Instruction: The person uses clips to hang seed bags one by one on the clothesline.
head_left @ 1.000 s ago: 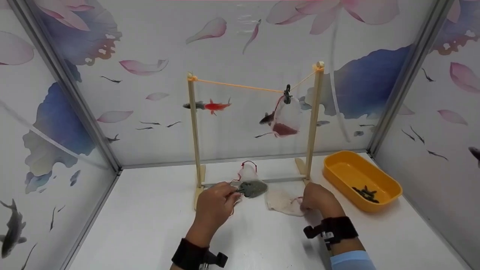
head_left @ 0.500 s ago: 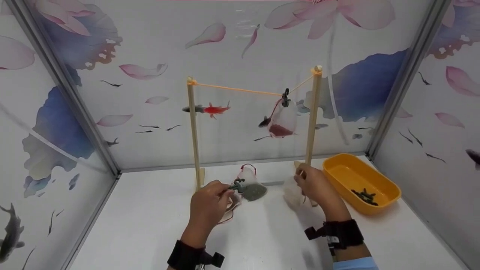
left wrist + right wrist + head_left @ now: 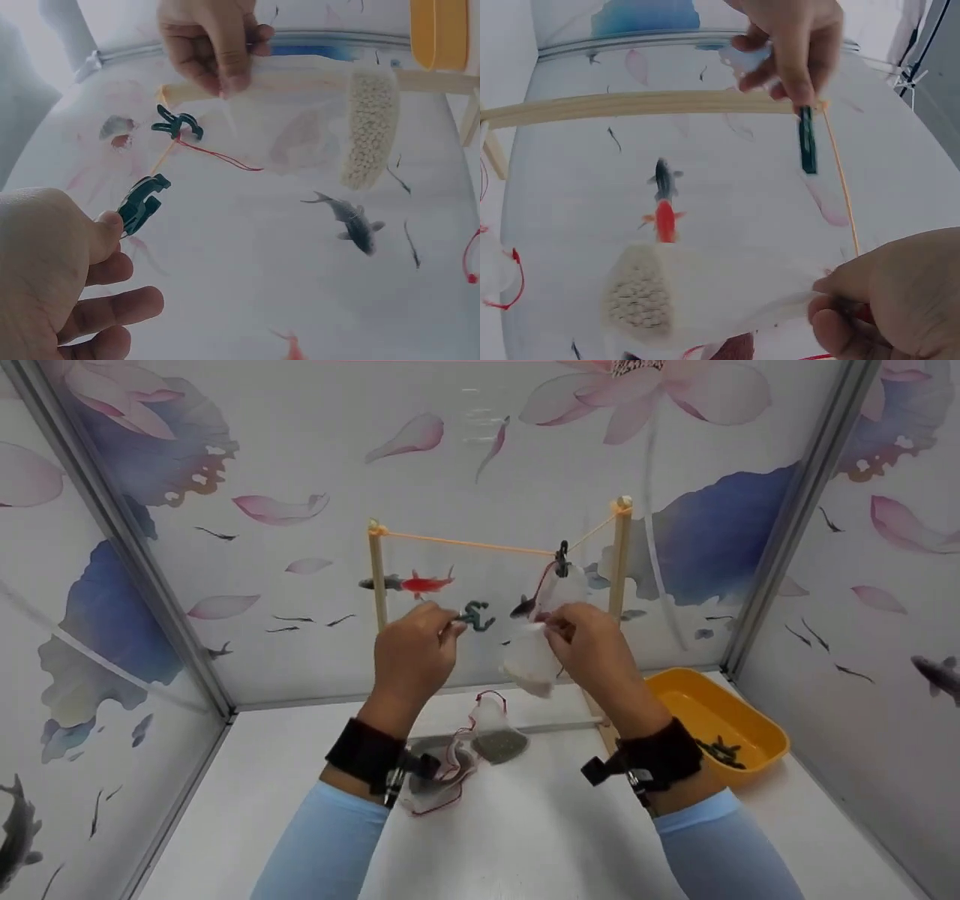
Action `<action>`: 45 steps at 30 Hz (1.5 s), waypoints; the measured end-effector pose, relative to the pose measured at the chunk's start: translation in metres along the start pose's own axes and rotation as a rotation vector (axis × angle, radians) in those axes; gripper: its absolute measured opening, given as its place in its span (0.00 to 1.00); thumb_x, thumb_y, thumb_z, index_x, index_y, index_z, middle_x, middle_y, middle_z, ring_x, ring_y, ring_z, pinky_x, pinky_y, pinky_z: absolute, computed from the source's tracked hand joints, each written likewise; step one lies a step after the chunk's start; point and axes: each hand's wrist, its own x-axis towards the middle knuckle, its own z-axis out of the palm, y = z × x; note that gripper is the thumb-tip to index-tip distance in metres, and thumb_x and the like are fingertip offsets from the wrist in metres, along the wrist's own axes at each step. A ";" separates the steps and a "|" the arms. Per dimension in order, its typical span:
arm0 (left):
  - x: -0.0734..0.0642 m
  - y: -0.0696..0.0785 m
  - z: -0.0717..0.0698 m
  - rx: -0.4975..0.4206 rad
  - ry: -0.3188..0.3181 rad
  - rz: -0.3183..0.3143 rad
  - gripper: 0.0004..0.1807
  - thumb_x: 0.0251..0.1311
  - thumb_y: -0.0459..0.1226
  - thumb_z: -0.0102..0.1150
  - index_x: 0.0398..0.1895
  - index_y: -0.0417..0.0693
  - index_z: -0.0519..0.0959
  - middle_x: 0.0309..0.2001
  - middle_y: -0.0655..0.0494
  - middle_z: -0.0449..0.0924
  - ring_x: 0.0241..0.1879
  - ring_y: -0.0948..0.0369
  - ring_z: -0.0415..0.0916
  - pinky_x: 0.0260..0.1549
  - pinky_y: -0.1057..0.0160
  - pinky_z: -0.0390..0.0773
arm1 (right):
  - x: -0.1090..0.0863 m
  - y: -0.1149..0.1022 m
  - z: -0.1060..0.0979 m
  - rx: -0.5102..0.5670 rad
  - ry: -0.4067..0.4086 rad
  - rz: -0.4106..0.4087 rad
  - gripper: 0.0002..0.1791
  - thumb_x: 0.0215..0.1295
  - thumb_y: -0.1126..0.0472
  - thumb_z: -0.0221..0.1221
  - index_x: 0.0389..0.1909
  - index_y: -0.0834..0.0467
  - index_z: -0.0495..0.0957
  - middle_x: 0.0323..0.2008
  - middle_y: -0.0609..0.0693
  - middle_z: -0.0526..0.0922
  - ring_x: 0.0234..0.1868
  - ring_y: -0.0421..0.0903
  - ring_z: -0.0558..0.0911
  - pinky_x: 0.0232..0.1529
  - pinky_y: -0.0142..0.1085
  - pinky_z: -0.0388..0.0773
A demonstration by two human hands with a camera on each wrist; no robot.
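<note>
My left hand (image 3: 414,656) pinches a dark green clothespin (image 3: 475,617) between thumb and fingers, raised in front of the rack, below its orange cord (image 3: 465,543). My right hand (image 3: 594,652) grips the top of a sheer white drawstring pouch (image 3: 529,660); pale grains (image 3: 370,127) fill its lower end, which hangs down. Behind this hand, another sheer pouch (image 3: 568,585) with reddish contents hangs from the cord by a second clothespin (image 3: 562,561). It is partly hidden by my right hand and the held pouch. Both clothespins also appear in the left wrist view.
On the white table (image 3: 465,840) lie a pouch with grey-green contents (image 3: 501,742) and crumpled pouches (image 3: 442,780) with red strings. A yellow basin (image 3: 750,720) holding several dark green clothespins (image 3: 721,751) stands at right. Wooden posts (image 3: 618,562) carry the cord; printed panels surround the table.
Both hands have risen from near the table to just below cord height. My right hand has lifted the pale-grain pouch off the table; my left hand has brought the clothespin up.
</note>
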 end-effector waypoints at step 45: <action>0.092 0.040 0.016 0.235 -0.241 0.095 0.24 0.77 0.48 0.74 0.72 0.55 0.87 0.54 0.51 0.85 0.50 0.54 0.79 0.43 0.60 0.90 | 0.070 -0.015 -0.008 -0.188 0.167 -0.175 0.05 0.83 0.69 0.64 0.50 0.65 0.89 0.48 0.60 0.88 0.49 0.57 0.91 0.55 0.47 0.92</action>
